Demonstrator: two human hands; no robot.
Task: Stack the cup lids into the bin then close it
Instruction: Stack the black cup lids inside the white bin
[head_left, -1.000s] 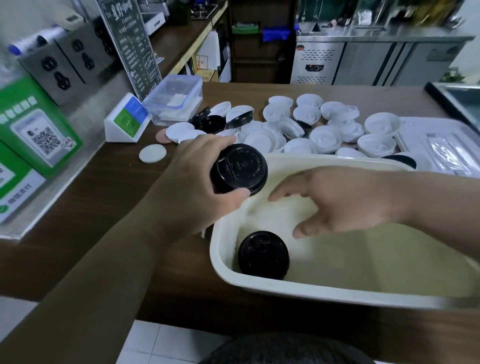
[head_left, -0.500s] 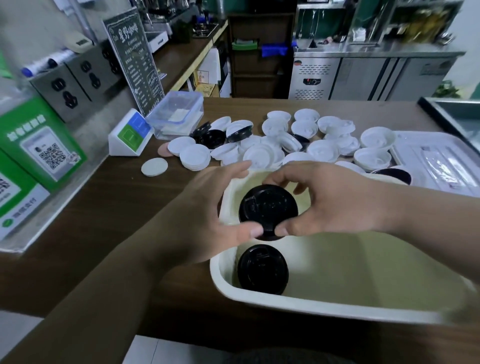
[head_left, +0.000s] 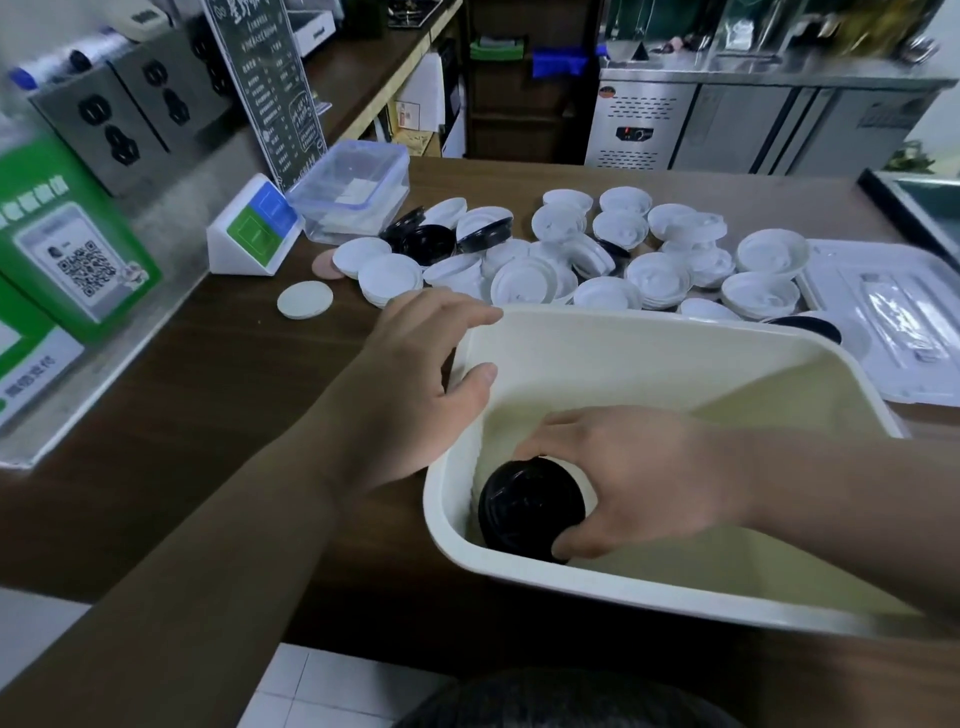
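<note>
Right hand (head_left: 639, 478): held down inside the bin, fingers and thumb clamped around the rim of a black cup lid (head_left: 530, 506).
Black cup lid: kept low in the near-left corner of the bin, dome side up; whether another lid lies under it cannot be told.
Left hand (head_left: 426, 384): rested on the left end of the bin, fingers spread apart and laid over the far-left corner of the rim, thumb pressed against the inner wall; nothing is gripped in it.
Bin (head_left: 675, 587): a cream, rounded rectangular tub set on the dark wooden counter (head_left: 208, 415), open at the top, otherwise bare inside as far as can be seen.
Loose lids (head_left: 597, 254): a spread of white lids scattered on the counter just beyond the bin, some dome up and some turned over, with a few black lids (head_left: 441, 239) mixed in at the left of the heap.
Bin cover (head_left: 883, 332): a clear flat lid is laid on the counter to the right of the heap, beside the bin's far-right corner.
Clear box (head_left: 358, 192): a small lidded container is placed at the left of the heap, beside a white and green wedge-shaped stand (head_left: 254, 234).
Single white disc (head_left: 305, 299): left on its own on the counter, apart from the heap.
</note>
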